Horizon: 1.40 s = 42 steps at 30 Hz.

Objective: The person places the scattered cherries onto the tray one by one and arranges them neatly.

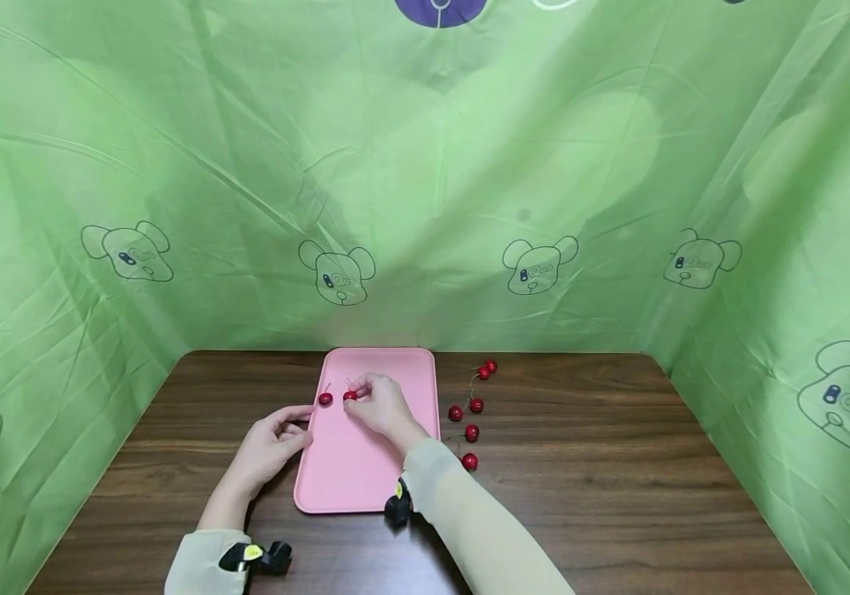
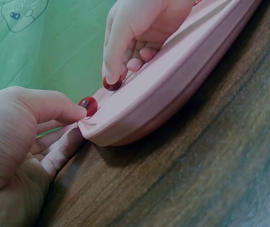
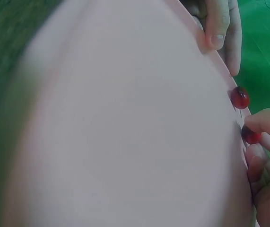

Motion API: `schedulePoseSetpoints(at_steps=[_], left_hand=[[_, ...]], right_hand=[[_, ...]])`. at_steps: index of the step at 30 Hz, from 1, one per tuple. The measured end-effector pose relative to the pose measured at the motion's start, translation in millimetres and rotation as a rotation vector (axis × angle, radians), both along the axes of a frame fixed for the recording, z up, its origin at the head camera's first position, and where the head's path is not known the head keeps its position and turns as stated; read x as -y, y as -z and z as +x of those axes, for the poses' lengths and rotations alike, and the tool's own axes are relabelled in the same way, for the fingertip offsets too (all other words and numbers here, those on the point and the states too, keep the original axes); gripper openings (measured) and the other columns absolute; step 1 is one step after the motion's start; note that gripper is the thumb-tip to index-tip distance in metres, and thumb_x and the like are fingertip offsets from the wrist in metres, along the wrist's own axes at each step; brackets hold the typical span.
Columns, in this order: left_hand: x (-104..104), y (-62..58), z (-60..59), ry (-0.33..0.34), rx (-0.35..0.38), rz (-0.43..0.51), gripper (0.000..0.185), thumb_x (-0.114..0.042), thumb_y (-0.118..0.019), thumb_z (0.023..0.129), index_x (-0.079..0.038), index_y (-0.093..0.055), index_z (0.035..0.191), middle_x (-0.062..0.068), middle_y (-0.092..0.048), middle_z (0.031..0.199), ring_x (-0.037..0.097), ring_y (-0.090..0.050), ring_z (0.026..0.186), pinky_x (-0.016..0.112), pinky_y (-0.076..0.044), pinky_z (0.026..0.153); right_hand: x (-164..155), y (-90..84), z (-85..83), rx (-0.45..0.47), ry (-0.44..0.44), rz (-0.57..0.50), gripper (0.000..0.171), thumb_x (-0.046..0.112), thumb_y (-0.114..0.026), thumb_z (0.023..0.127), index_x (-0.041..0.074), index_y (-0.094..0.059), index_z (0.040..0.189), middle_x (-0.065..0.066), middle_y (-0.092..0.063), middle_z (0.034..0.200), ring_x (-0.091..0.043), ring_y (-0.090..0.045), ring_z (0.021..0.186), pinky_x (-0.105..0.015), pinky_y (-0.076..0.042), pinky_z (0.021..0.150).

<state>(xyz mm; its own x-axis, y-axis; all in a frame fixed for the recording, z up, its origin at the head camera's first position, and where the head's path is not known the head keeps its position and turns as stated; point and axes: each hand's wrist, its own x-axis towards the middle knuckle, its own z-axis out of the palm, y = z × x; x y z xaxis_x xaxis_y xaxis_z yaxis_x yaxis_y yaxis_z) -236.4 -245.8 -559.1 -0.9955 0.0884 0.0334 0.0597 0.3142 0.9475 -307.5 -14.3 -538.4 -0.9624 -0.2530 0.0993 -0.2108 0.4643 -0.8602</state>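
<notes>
A pink tray (image 1: 365, 496) lies on the table. My right hand (image 1: 383, 406) reaches over it and pinches a red cherry (image 1: 350, 396) between thumb and fingertips, low against the tray's surface. Just left of that, close to the rim, a second cherry (image 1: 325, 398) with its stem up sits on the tray. At the tray's left edge rests my left hand (image 1: 270, 446), its thumb and fingers touching the rim. In the left wrist view, the left fingertips come close to the second cherry (image 2: 88, 106). The right wrist view shows the pinched cherry (image 3: 251, 135) partly covered by fingers.
Several more cherries (image 1: 472, 433) with stems form a loose line on the brown wooden table (image 1: 581, 463), right of the tray. A green printed cloth (image 1: 440, 190) hangs behind the table and along both sides.
</notes>
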Motion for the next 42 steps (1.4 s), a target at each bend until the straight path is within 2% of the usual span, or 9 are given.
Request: schedulePoseSetpoints(at_steps=[12,21,28,32,36,42], left_hand=[[-0.6,-1.2,0.4,0.005,-0.007,-0.006,0.047,0.0,-0.077,0.097,0.004,-0.066,0.142,0.023,-0.071,0.128,0.012,-0.069,0.09,0.023,-0.058,0.078],[-1.2,-0.9,0.3,-0.004,0.012,-0.001,0.047,-0.001,-0.078,0.098,0.004,-0.066,0.143,0.023,-0.07,0.13,0.012,-0.069,0.09,0.023,-0.058,0.078],[-0.5,-0.7,0.8,-0.007,0.015,0.004,0.048,-0.003,-0.079,0.098,0.004,-0.066,0.144,0.023,-0.071,0.131,0.012,-0.069,0.091,0.023,-0.058,0.078],[-1.2,-2.5,2.0,-0.004,0.022,0.005,0.049,-0.003,-0.079,0.098,0.004,-0.065,0.145,0.023,-0.07,0.132,0.014,-0.069,0.092,0.023,-0.058,0.078],[-1.4,-3.1,2.3,-0.003,0.029,0.011,0.05,-0.003,-0.078,0.098,0.004,-0.064,0.146,0.023,-0.069,0.133,0.015,-0.069,0.092,0.023,-0.058,0.077],[-0.9,-3.1,2.7,-0.001,0.03,0.011,0.05,-0.003,-0.078,0.099,0.004,-0.064,0.146,0.023,-0.069,0.134,0.015,-0.069,0.092,0.023,-0.058,0.077]], right_hand=[[0.0,-1.7,-2.5,-0.023,-0.013,0.055,0.022,0.01,-0.087,0.089,0.006,-0.079,0.109,-0.005,-0.076,0.099,-0.007,-0.064,0.086,-0.024,-0.055,0.084],[-4.8,-4.2,-3.1,-0.009,-0.068,0.044,0.035,0.01,-0.088,0.087,0.003,-0.076,0.119,-0.009,-0.077,0.108,-0.017,-0.07,0.097,-0.024,-0.055,0.089],[-8.2,-9.7,-2.2,-0.012,-0.094,0.058,0.039,0.01,-0.089,0.085,0.003,-0.075,0.121,-0.01,-0.076,0.11,-0.023,-0.071,0.102,-0.027,-0.055,0.092],[-13.0,-15.6,-2.4,-0.011,-0.099,0.059,0.043,0.006,-0.092,0.084,0.001,-0.074,0.122,-0.013,-0.075,0.114,-0.029,-0.071,0.108,-0.032,-0.056,0.097],[-22.1,-23.4,-3.6,0.022,-0.113,0.053,0.046,0.006,-0.092,0.085,0.002,-0.072,0.127,-0.013,-0.074,0.12,-0.029,-0.07,0.111,-0.036,-0.057,0.099],[-39.8,-38.5,-4.6,0.004,-0.149,0.065,0.046,0.007,-0.088,0.09,0.002,-0.071,0.131,-0.017,-0.072,0.125,-0.026,-0.071,0.103,-0.034,-0.058,0.092]])
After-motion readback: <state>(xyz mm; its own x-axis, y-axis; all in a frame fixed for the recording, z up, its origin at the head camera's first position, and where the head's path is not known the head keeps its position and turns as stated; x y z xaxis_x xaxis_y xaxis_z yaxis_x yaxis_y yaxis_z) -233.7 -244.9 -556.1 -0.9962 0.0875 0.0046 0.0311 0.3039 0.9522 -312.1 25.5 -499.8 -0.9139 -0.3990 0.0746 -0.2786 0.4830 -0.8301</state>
